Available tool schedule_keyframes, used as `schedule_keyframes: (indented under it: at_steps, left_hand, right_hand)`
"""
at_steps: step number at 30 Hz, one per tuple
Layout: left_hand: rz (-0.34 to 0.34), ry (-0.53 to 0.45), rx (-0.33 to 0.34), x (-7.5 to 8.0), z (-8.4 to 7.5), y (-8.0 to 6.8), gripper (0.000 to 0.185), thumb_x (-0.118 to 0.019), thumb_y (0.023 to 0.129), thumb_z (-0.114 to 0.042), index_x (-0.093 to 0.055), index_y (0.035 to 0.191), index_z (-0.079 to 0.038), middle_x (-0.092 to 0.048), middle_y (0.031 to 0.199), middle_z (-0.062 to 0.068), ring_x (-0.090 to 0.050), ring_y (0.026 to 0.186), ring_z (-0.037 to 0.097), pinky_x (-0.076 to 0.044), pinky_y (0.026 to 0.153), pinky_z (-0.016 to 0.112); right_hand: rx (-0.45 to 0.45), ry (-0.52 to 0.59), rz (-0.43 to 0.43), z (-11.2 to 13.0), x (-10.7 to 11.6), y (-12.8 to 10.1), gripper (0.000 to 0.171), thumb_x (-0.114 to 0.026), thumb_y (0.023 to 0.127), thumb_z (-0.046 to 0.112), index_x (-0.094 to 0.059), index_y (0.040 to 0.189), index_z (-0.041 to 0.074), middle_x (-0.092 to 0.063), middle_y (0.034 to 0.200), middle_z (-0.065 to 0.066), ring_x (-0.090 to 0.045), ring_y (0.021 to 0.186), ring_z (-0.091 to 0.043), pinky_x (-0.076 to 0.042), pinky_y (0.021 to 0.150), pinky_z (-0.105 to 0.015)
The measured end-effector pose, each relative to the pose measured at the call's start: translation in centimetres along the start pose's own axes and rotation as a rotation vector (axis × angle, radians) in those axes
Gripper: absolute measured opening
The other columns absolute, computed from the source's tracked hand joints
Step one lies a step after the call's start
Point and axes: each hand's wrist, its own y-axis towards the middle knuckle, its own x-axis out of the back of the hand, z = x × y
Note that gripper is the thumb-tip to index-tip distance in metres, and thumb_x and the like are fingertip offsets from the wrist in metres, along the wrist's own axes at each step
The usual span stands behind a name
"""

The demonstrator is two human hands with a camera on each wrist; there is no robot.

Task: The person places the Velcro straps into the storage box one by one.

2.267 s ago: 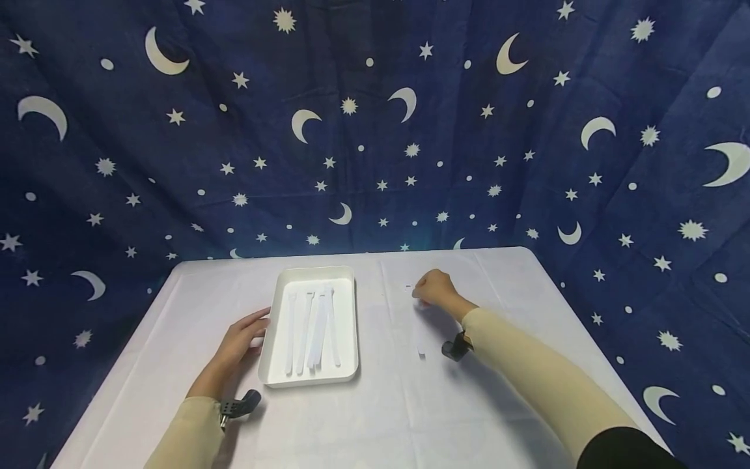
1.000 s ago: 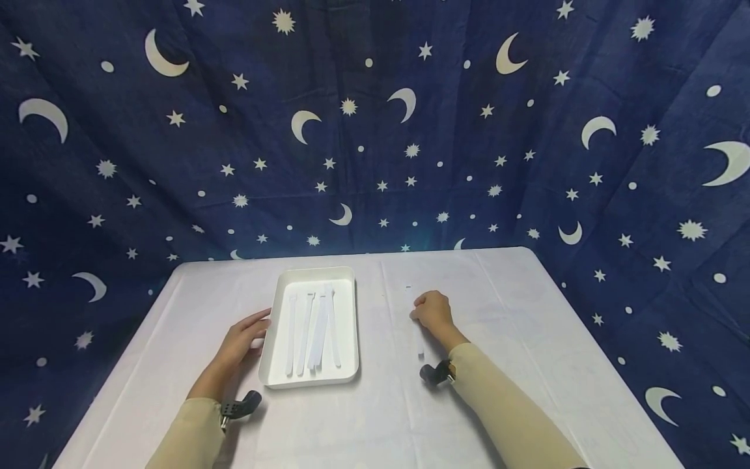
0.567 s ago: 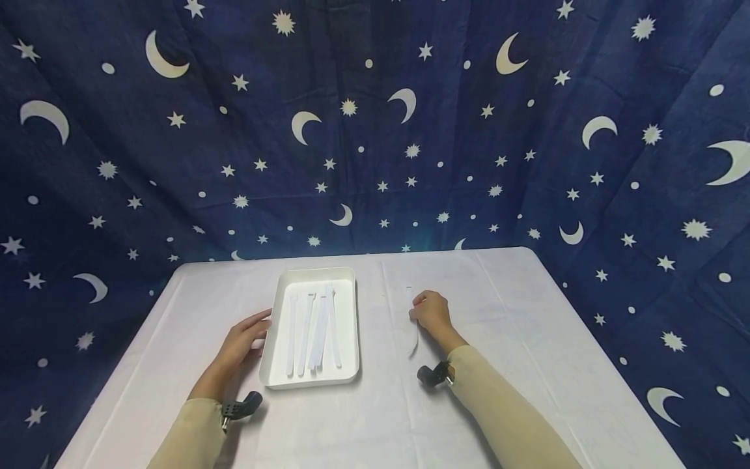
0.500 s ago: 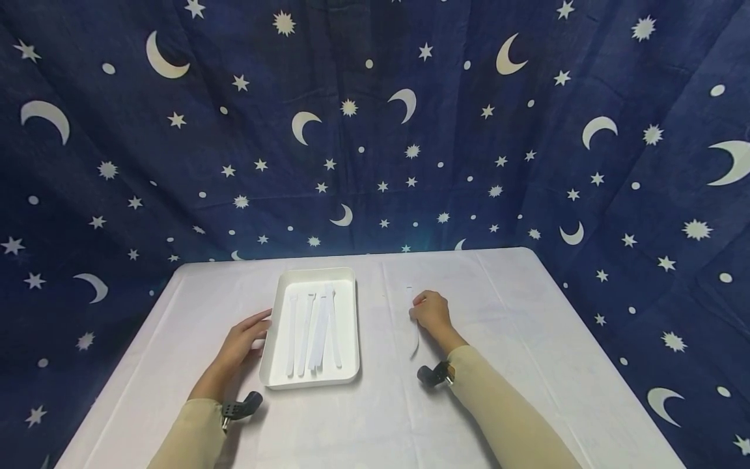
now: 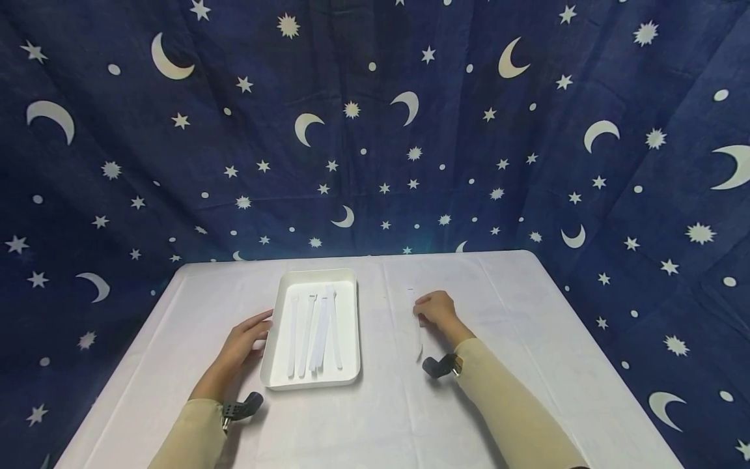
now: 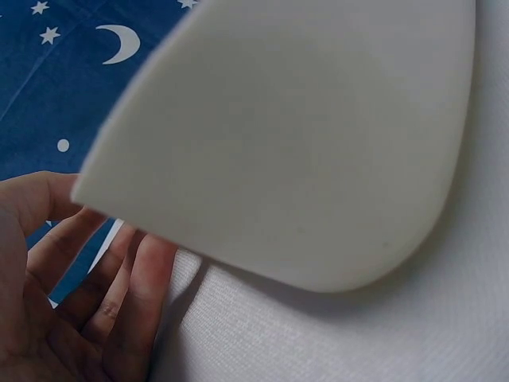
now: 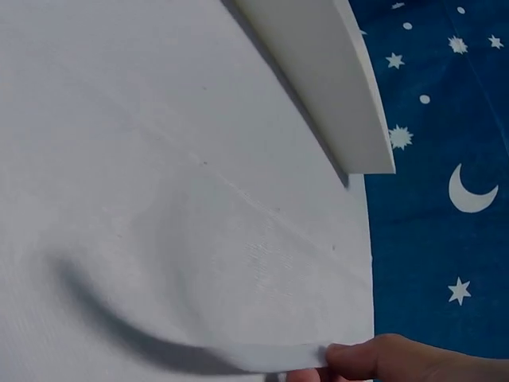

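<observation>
A white tray (image 5: 348, 342) stands left of the table's middle, with several white strap-like cable ties (image 5: 319, 335) inside, some with slotted heads. My left hand (image 5: 239, 344) rests its fingertips against the tray's left wall; in the left wrist view its fingers (image 6: 143, 294) lie relaxed at the tray's edge. Right of the tray, my right hand (image 5: 436, 309) pinches a single white cable tie (image 5: 419, 348) partway along its length. The right wrist view shows that cable tie (image 7: 270, 357) between thumb and finger, its free end curving away, blurred.
A white cloth (image 5: 375, 423) covers the table. Dark blue fabric with moons and stars (image 5: 363, 169) hangs behind the table and along its sides. A black wrist camera (image 5: 243, 407) sits on the left wrist, another wrist camera (image 5: 436, 367) on the right.
My right hand has come nearer from the far end of the single cable tie and now pinches it midway. The tie's near end has bent. The left hand and tray stay put.
</observation>
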Motion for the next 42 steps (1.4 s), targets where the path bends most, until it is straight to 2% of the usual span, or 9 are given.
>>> schedule_keyframes:
  at_steps: [4,11,14,19,29,42]
  left_hand:
    - [-0.002,0.002,-0.002,0.0,0.0,-0.1,0.059,-0.05,0.099,-0.044,-0.042,0.15,-0.016,-0.048,0.146,0.019,-0.051,0.129,0.038,-0.054,0.093,0.045]
    - [0.001,-0.006,0.0,0.0,-0.1,0.0,0.058,-0.05,0.1,-0.042,-0.041,0.15,-0.016,-0.048,0.147,0.019,-0.051,0.129,0.038,-0.054,0.092,0.044]
    - [0.001,-0.004,-0.002,0.0,-0.1,0.1,0.058,-0.05,0.1,-0.042,-0.042,0.15,-0.016,-0.047,0.147,0.019,-0.051,0.129,0.038,-0.054,0.092,0.044]
    - [0.005,0.003,-0.011,0.1,-0.1,0.1,0.058,-0.049,0.1,-0.043,-0.041,0.15,-0.016,-0.047,0.148,0.018,-0.05,0.13,0.039,-0.053,0.094,0.045]
    - [0.014,-0.023,-0.028,0.1,0.1,-0.2,0.058,-0.049,0.1,-0.041,-0.04,0.151,-0.014,-0.048,0.146,0.02,-0.052,0.128,0.039,-0.055,0.091,0.041]
    - [0.022,-0.039,-0.015,0.1,0.1,-0.1,0.06,-0.049,0.1,-0.043,-0.039,0.151,-0.014,-0.046,0.147,0.021,-0.05,0.13,0.04,-0.054,0.093,0.043]
  right_hand:
    - [-0.044,0.055,0.052,-0.1,0.4,0.3,0.027,-0.068,0.075,0.003,-0.071,0.101,-0.007,-0.064,0.063,-0.004,-0.057,0.046,-0.006,-0.051,0.048,-0.018]
    - [-0.125,0.126,0.141,0.5,1.2,0.3,0.031,-0.069,0.077,0.002,-0.07,0.106,-0.007,-0.07,0.077,-0.009,-0.06,0.054,-0.008,-0.054,0.057,-0.019]
    - [-0.135,0.189,0.188,1.1,1.6,0.2,0.029,-0.069,0.078,0.001,-0.07,0.106,-0.008,-0.069,0.077,-0.01,-0.061,0.056,-0.009,-0.055,0.058,-0.02]
    - [-0.155,0.224,0.198,1.8,1.7,0.5,0.035,-0.069,0.081,0.0,-0.066,0.115,-0.007,-0.067,0.076,-0.006,-0.061,0.057,-0.008,-0.055,0.058,-0.02]
    - [-0.14,0.327,0.218,3.1,2.0,0.6,0.039,-0.067,0.085,-0.002,-0.06,0.122,-0.01,-0.063,0.08,-0.006,-0.064,0.063,-0.01,-0.06,0.068,-0.028]
    - [-0.095,0.408,0.284,6.0,1.0,0.4,0.044,-0.066,0.085,-0.006,-0.056,0.127,-0.01,-0.06,0.095,-0.01,-0.064,0.071,-0.011,-0.06,0.071,-0.025]
